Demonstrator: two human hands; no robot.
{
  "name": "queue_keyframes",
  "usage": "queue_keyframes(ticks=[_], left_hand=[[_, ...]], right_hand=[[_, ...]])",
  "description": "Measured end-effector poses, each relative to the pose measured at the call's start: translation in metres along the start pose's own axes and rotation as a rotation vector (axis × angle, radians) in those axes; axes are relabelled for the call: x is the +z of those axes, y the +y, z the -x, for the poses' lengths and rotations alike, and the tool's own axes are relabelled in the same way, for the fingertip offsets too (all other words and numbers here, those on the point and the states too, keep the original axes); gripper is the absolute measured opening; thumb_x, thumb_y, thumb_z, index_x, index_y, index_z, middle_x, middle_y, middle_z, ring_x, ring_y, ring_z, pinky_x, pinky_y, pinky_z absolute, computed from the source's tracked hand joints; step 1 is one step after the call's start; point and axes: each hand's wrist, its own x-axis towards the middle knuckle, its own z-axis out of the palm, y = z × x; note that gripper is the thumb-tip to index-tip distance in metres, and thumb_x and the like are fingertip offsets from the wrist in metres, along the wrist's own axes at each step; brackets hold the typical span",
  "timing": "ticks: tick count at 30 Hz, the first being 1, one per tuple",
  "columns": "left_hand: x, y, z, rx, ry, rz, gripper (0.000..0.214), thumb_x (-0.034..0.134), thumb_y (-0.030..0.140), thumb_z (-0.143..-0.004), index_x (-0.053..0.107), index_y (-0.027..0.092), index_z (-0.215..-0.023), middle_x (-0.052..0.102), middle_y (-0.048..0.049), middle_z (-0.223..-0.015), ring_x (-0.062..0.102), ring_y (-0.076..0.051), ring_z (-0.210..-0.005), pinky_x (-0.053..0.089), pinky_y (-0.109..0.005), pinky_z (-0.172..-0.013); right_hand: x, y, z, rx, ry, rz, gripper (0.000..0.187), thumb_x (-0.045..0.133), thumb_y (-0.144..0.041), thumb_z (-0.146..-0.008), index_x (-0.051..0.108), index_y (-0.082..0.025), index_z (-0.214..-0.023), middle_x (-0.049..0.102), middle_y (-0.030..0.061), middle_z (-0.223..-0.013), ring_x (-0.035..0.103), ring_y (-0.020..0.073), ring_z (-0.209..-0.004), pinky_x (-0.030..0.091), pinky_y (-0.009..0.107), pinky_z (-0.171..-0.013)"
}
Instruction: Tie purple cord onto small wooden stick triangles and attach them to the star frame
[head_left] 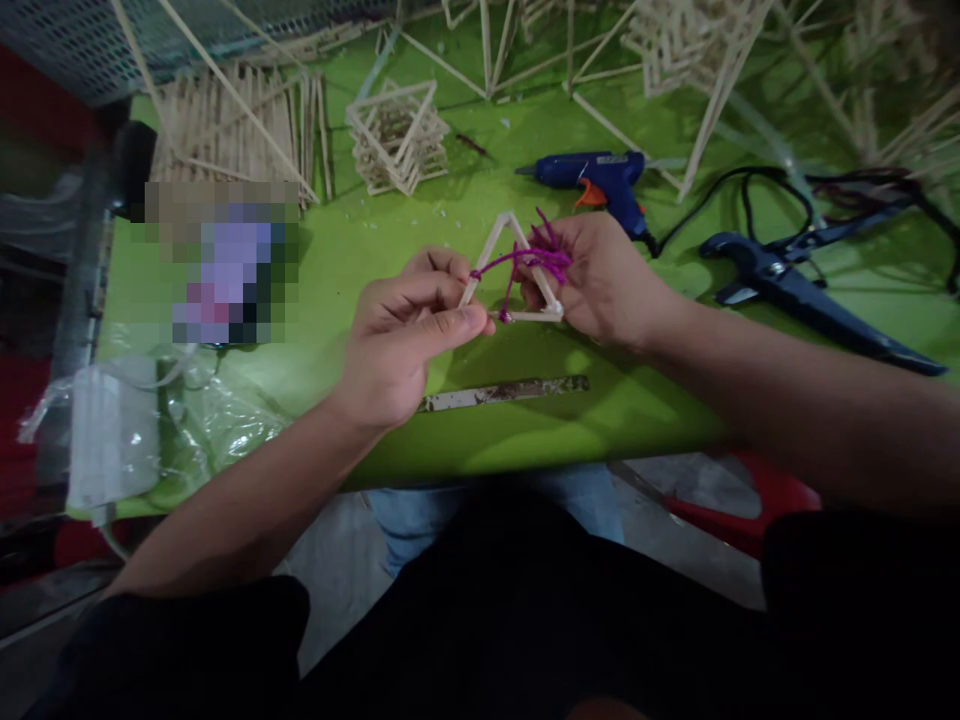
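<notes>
Near the front of the green table I hold a small triangle of wooden sticks point(491, 243) up in front of me. My left hand point(416, 325) pinches its lower left corner between thumb and fingers. Magenta yarn point(551, 262) is tied at the left stick and the bottom stick, and its strands run across the triangle to a loose bunch on the right. My right hand point(600, 275) is closed around that bunch, beside the triangle's right stick; its fingertips are partly hidden. A whitish blob sits at the lower right corner.
A blue glue gun point(592, 175) and dark-handled cutters point(780, 270) lie at right. A stacked stick frame point(397, 135), loose sticks point(225, 120) and larger stick structures point(675, 45) stand behind. A worn metal strip point(510, 393) lies near the front edge; a white adapter point(112, 430) sits left.
</notes>
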Motion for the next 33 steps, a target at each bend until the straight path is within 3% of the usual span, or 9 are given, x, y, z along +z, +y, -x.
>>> queue_keyframes(ticks=[5, 11, 20, 23, 27, 33], left_hand=[[0.002, 0.000, 0.000, -0.030, -0.001, -0.023, 0.014, 0.101, 0.038, -0.094, 0.095, 0.028, -0.087, 0.070, -0.0084, -0.098, 0.064, -0.026, -0.121, 0.062, -0.037, -0.096], [0.001, 0.001, -0.001, 0.007, -0.051, -0.036, 0.015, 0.099, 0.035, -0.097, 0.094, 0.026, -0.086, 0.067, -0.0074, -0.092, 0.064, -0.025, -0.119, 0.062, -0.036, -0.094], [0.001, 0.000, 0.001, 0.013, -0.075, -0.086, 0.019, 0.095, 0.033, -0.101, 0.091, 0.025, -0.084, 0.066, -0.0073, -0.088, 0.067, -0.026, -0.113, 0.065, -0.038, -0.091], [0.002, 0.000, 0.002, 0.001, -0.081, -0.075, 0.018, 0.096, 0.032, -0.100, 0.092, 0.025, -0.084, 0.066, -0.0067, -0.088, 0.069, -0.024, -0.107, 0.066, -0.037, -0.090], [0.003, 0.002, 0.003, -0.016, -0.093, -0.065, 0.015, 0.096, 0.034, -0.099, 0.093, 0.026, -0.086, 0.067, -0.0085, -0.090, 0.068, -0.027, -0.118, 0.067, -0.036, -0.092], [0.001, 0.006, 0.002, -0.028, -0.007, -0.104, 0.019, 0.100, 0.049, -0.094, 0.095, 0.034, -0.084, 0.071, -0.0092, -0.086, 0.067, -0.033, -0.124, 0.063, -0.046, -0.104]], right_hand=[[0.002, -0.001, 0.000, 0.013, 0.041, -0.141, 0.051, 0.099, -0.037, -0.092, 0.058, -0.025, -0.064, 0.060, 0.0017, -0.068, 0.055, 0.0156, -0.062, 0.054, 0.031, -0.056], [-0.001, -0.011, 0.006, -0.024, 0.055, -0.033, 0.054, 0.102, -0.052, -0.090, 0.063, -0.025, -0.066, 0.058, 0.0002, -0.068, 0.048, 0.0145, -0.062, 0.046, 0.030, -0.053], [-0.005, -0.026, 0.011, -0.041, 0.129, 0.108, 0.048, 0.091, -0.028, -0.098, 0.058, -0.025, -0.064, 0.054, -0.0020, -0.067, 0.037, 0.0148, -0.066, 0.036, 0.032, -0.060], [-0.007, -0.027, 0.012, -0.062, 0.123, 0.090, 0.048, 0.094, -0.040, -0.098, 0.060, -0.025, -0.067, 0.051, -0.0018, -0.068, 0.034, 0.0153, -0.067, 0.034, 0.032, -0.060], [-0.011, -0.026, 0.012, -0.079, 0.052, 0.040, 0.052, 0.101, -0.062, -0.088, 0.067, -0.027, -0.070, 0.060, 0.0001, -0.072, 0.043, 0.0161, -0.067, 0.039, 0.034, -0.061], [-0.009, -0.028, 0.015, -0.171, -0.030, 0.022, 0.052, 0.106, -0.065, -0.081, 0.072, -0.027, -0.069, 0.073, 0.0043, -0.081, 0.062, 0.0199, -0.076, 0.052, 0.037, -0.068]])
